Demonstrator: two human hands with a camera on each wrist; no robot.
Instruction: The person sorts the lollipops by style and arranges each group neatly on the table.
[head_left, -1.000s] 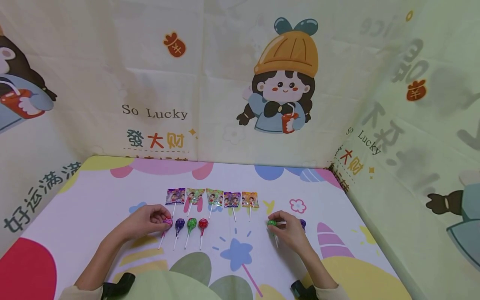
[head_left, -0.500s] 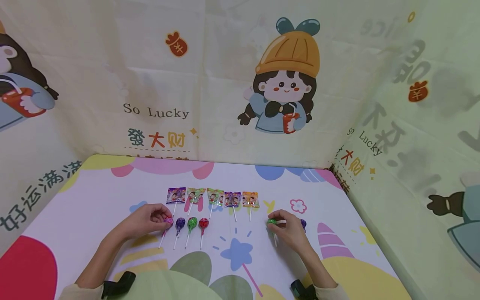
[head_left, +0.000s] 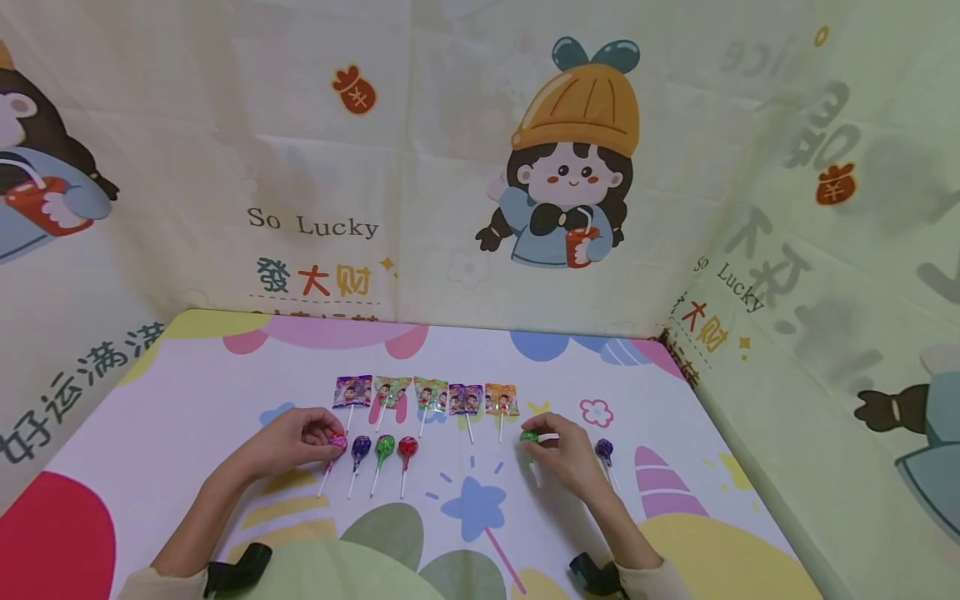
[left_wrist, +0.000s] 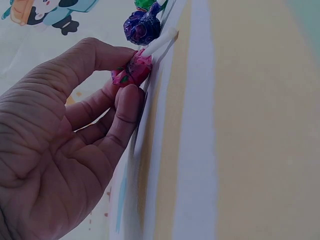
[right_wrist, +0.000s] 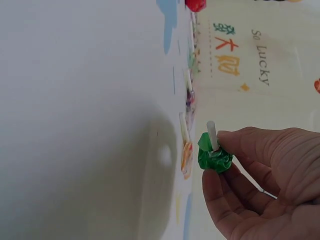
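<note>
My left hand [head_left: 296, 437] pinches the wrapped head of a pink lollipop [left_wrist: 134, 71] at the left end of a row on the table. Beside it lie a purple lollipop [head_left: 361, 448], a green lollipop [head_left: 385, 447] and a red lollipop [head_left: 407, 448], sticks toward me. My right hand [head_left: 566, 454] holds another green lollipop [right_wrist: 215, 159] by its head between thumb and fingers; in the right wrist view it looks raised off the table. To the right of that hand a second purple lollipop [head_left: 604, 450] lies on the table.
Behind the row lie several flat-packed lollipops, among them a purple packet [head_left: 352, 391] and an orange packet [head_left: 501, 398]. The table [head_left: 525, 533] has a printed cover. A patterned cloth [head_left: 427, 192] hangs along its back and sides.
My right hand has moved left with the green lollipop, uncovering the purple lollipop on the right. The left hand keeps its place on the pink lollipop.
</note>
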